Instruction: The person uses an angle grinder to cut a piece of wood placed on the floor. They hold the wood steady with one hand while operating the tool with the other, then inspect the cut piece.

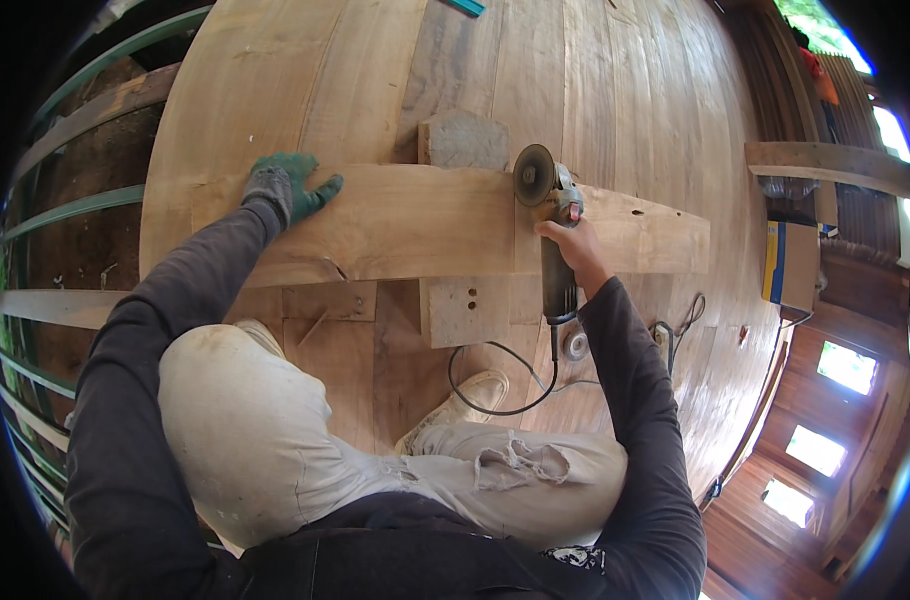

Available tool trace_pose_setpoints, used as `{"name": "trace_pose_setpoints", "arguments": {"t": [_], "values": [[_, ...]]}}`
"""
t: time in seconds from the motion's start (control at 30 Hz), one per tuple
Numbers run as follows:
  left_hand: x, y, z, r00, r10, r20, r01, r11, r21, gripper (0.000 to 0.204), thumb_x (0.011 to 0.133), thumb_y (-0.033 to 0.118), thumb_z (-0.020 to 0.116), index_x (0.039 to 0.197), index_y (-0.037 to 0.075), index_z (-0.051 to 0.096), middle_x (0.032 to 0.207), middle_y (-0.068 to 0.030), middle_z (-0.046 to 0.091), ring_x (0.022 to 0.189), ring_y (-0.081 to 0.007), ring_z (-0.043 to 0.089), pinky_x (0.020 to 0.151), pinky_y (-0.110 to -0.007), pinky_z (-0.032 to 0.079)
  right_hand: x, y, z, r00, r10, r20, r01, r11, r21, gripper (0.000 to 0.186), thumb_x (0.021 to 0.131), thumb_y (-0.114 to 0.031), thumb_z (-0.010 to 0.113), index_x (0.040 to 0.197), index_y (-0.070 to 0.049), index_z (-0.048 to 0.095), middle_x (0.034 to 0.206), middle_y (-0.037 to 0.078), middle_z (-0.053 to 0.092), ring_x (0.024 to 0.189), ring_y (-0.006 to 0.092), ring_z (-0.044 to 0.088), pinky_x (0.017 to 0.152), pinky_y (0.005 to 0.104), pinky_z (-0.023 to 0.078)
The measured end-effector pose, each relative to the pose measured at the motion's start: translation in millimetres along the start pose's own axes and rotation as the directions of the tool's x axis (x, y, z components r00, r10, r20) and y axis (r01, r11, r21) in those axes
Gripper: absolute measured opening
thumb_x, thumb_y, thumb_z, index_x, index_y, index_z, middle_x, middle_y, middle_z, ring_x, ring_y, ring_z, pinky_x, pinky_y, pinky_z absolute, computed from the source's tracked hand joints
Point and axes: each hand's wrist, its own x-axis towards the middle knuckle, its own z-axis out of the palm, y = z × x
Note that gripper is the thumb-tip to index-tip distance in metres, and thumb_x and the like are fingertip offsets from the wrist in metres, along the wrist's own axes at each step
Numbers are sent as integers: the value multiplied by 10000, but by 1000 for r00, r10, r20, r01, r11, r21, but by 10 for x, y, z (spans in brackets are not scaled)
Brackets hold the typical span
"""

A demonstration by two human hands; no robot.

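A long wooden plank (425,225) lies crosswise before me, resting over wood blocks. My left hand (293,185), in a green and grey glove, lies on the plank's left part with thumb and fingers apart. Bare, my right hand (578,250) is wrapped round the body of an angle grinder (559,280). The grinder's round disc (536,173) faces up and toward me above the plank, right of its middle. Its black cord (505,410) loops down beside my shoe. Whether the disc spins cannot be made out.
One wood block (463,140) shows beyond the plank, and another with two holes (465,318) on the near side. A spare disc (576,345) lies on the board floor (615,60). Open joists (70,212) run at the left. A cardboard box (793,265) stands far right.
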Motion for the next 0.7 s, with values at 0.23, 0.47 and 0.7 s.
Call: {"name": "trace_pose_setpoints", "arguments": {"t": [0.23, 0.47, 0.7], "values": [[-15, 1, -42, 1000, 13, 11, -13, 1000, 5, 665, 985, 672, 629, 1214, 69, 794, 1187, -180, 801, 1124, -372, 756, 1037, -488, 561, 3, -2, 0, 1000, -8, -4, 9, 999, 32, 394, 842, -278, 870, 1098, 9, 784, 943, 35, 734, 821, 158, 668, 741, 357, 527], [16, -10, -19, 999, 10, 47, -10, 1000, 13, 685, 985, 684, 621, 1219, 64, 794, 1194, -179, 804, 1124, -372, 760, 1029, -482, 572, -173, 103, -15, 1000, 17, -10, -17, 1000, -3, 400, 833, -274, 880, 1083, 22, 779, 939, 40, 734, 818, 154, 666, 742, 355, 526], [57, -26, 35, 996, -11, 90, 7, 999, 47, 777, 1006, 760, 516, 1319, 99, 779, 1321, -145, 783, 1233, -337, 735, 1088, -475, 553, -368, 361, -2, 997, 68, -32, -71, 995, -70, 364, 828, -256, 878, 1045, 17, 775, 923, 35, 727, 810, 156, 665, 750, 357, 535]]}}
